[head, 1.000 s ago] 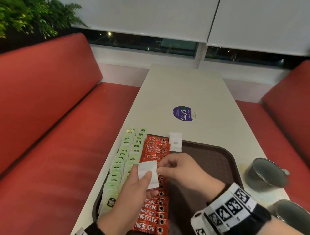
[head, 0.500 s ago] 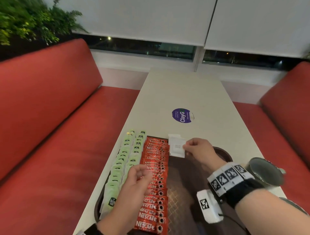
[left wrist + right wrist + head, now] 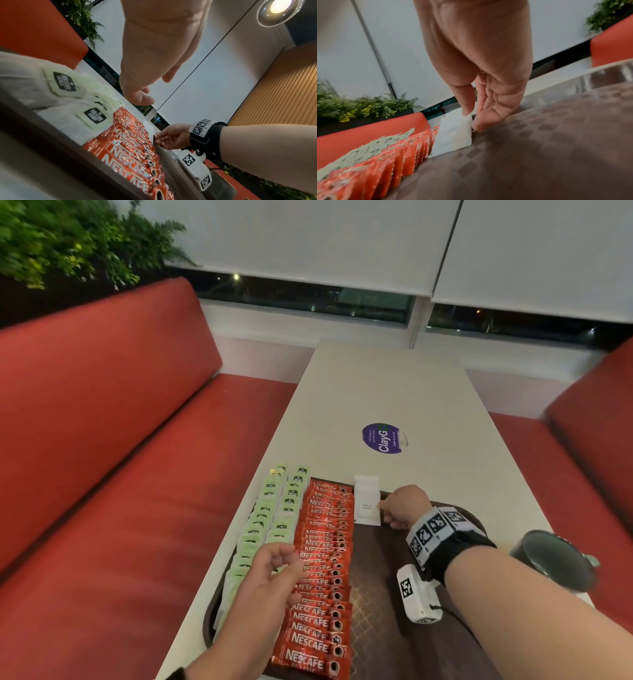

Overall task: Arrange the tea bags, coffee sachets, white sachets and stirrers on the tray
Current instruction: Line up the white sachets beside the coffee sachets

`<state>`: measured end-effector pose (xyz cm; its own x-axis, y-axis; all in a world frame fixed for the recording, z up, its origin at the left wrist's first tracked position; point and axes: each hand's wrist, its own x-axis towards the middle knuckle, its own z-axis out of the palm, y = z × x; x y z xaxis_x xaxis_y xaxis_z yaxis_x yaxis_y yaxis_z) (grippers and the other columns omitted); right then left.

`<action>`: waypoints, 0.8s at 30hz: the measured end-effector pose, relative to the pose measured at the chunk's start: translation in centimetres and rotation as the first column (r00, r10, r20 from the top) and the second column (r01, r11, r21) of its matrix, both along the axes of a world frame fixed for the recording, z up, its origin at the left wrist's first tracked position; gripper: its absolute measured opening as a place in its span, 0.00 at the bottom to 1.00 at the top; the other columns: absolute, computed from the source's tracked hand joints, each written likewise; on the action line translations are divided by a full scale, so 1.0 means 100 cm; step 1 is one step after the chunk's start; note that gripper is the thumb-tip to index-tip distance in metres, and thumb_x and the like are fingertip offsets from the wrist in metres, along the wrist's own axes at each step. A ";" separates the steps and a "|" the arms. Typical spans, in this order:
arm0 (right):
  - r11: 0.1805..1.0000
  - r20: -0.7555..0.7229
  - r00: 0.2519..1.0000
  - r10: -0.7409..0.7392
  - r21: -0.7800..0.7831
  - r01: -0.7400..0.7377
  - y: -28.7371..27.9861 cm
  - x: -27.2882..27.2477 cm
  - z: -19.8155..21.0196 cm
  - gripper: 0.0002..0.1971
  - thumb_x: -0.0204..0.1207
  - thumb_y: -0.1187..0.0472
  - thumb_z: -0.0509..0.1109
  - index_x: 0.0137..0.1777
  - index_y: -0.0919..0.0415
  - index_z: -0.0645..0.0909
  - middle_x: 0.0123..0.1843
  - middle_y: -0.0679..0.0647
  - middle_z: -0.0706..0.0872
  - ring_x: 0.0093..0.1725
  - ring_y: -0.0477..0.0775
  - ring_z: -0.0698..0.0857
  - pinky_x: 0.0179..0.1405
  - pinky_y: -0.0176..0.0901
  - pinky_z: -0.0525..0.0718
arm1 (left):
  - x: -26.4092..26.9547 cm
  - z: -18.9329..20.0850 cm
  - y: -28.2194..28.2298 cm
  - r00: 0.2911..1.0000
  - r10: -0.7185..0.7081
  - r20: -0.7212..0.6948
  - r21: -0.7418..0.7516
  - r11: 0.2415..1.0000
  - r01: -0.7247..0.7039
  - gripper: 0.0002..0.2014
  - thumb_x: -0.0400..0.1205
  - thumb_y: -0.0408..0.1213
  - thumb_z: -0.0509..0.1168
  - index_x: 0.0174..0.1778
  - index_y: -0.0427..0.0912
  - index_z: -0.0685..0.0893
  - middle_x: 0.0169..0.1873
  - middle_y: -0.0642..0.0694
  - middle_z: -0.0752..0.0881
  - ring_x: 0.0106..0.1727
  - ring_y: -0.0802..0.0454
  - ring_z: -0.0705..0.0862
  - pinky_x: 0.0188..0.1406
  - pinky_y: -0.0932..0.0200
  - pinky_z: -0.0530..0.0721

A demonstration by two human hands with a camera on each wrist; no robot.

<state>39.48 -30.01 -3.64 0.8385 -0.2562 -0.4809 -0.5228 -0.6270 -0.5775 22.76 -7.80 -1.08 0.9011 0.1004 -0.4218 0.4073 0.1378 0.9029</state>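
Note:
A dark brown tray (image 3: 394, 628) holds two rows of green tea bags (image 3: 270, 515) on its left and a long column of red coffee sachets (image 3: 325, 542) beside them. At the tray's far end a white sachet (image 3: 365, 508) overlaps another white sachet (image 3: 365, 482) that sticks out over the rim. My right hand (image 3: 382, 508) pinches the nearer sachet's right edge; the right wrist view shows the thumb (image 3: 465, 112) on top of the white sachet (image 3: 453, 135). My left hand (image 3: 281, 559) hovers over the tea bags and coffee sachets, loosely curled and holding nothing. No stirrers are in view.
A grey mug (image 3: 555, 559) stands on the white table (image 3: 376, 392) just right of the tray. A purple round sticker (image 3: 382, 438) lies beyond the tray. Red benches flank the table on both sides.
My right hand took the white sachet from the left hand, carried it to the tray's far end and set it down over the first white sachet. The left hand is now without a sachet.

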 end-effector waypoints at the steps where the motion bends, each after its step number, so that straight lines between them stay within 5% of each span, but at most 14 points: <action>1: 1.000 0.043 0.999 0.013 -0.025 -0.011 -0.002 -0.005 0.005 0.10 0.78 0.61 0.66 0.38 0.66 0.81 0.34 0.58 0.86 0.36 0.56 0.84 0.46 0.47 0.87 | -0.002 0.003 0.000 1.000 -0.005 0.011 -0.004 1.000 0.005 0.03 0.82 0.39 0.65 0.51 0.48 0.81 0.49 0.49 0.83 0.44 0.52 0.84 0.37 0.58 0.79; 4: 1.000 0.247 0.969 0.027 -0.004 -0.027 -0.014 -0.047 0.032 0.10 0.77 0.60 0.68 0.36 0.62 0.83 0.38 0.62 0.89 0.35 0.57 0.86 0.42 0.51 0.86 | -0.009 0.009 0.004 0.998 -0.039 0.056 0.007 0.999 0.039 0.02 0.83 0.35 0.64 0.49 0.46 0.80 0.45 0.48 0.83 0.43 0.53 0.82 0.42 0.57 0.79; 7: 0.994 0.352 0.930 0.106 -0.009 -0.110 -0.029 -0.125 0.065 0.05 0.76 0.59 0.69 0.40 0.55 0.84 0.36 0.53 0.89 0.33 0.46 0.84 0.37 0.39 0.80 | -0.020 0.013 0.013 0.993 -0.098 0.071 0.030 0.995 0.097 0.04 0.83 0.32 0.63 0.46 0.46 0.80 0.42 0.49 0.83 0.45 0.52 0.81 0.43 0.56 0.78; 13: 0.983 0.177 0.968 0.177 -0.073 -0.166 -0.077 -0.284 0.064 0.08 0.72 0.58 0.77 0.41 0.43 0.83 0.37 0.44 0.87 0.38 0.42 0.84 0.39 0.31 0.78 | -0.053 0.015 0.011 0.934 -0.347 0.090 0.200 0.925 0.324 0.04 0.82 0.34 0.64 0.45 0.46 0.84 0.41 0.47 0.85 0.46 0.53 0.81 0.48 0.56 0.80; 16: 0.979 0.135 0.983 0.128 -0.176 -0.104 -0.089 -0.339 0.053 0.11 0.70 0.58 0.77 0.42 0.41 0.80 0.40 0.41 0.86 0.41 0.41 0.82 0.37 0.27 0.73 | -0.078 0.014 -0.006 0.841 -0.534 0.084 0.356 0.805 0.475 0.03 0.80 0.35 0.67 0.44 0.47 0.86 0.38 0.51 0.85 0.41 0.57 0.81 0.44 0.63 0.78; 21: 0.936 -0.036 0.989 0.144 -0.320 -0.148 -0.084 -0.400 0.032 0.11 0.70 0.53 0.76 0.51 0.49 0.83 0.46 0.42 0.83 0.46 0.45 0.80 0.38 0.31 0.73 | -0.112 0.000 -0.030 0.574 -0.815 -0.083 0.649 0.393 0.652 0.03 0.79 0.43 0.69 0.46 0.57 0.86 0.43 0.59 0.87 0.48 0.65 0.83 0.44 0.72 0.76; 24: 0.941 -0.010 0.989 0.147 -0.305 -0.143 -0.074 -0.416 0.025 0.18 0.72 0.49 0.75 0.62 0.47 0.81 0.55 0.41 0.81 0.50 0.41 0.76 0.43 0.31 0.70 | -0.125 -0.005 -0.047 0.549 -0.830 -0.100 0.696 0.336 0.635 0.05 0.79 0.46 0.68 0.49 0.58 0.85 0.46 0.61 0.85 0.52 0.62 0.81 0.46 0.68 0.75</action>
